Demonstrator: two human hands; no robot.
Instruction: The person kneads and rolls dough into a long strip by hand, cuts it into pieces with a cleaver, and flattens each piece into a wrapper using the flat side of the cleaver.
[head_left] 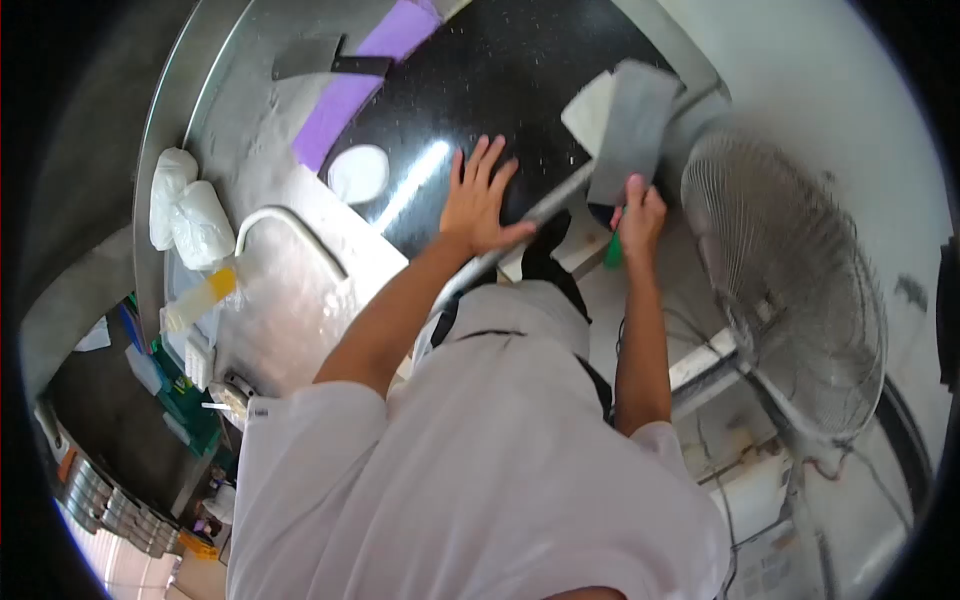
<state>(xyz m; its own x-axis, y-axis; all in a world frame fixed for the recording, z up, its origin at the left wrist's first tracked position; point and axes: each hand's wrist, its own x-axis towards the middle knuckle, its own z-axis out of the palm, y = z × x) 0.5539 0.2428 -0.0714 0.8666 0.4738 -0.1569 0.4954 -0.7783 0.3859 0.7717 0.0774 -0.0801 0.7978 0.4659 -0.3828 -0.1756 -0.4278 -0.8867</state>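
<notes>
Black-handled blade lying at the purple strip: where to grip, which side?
By the black handle, probably from the right: its free end points that way across the purple strip, while the wide flat blade extends left.

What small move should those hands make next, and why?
Perhaps swing the wide blade inward over the black board: the right hand grips it by the board's right edge, overlapping a white piece in view, while the left hand is spread over the board.
</notes>
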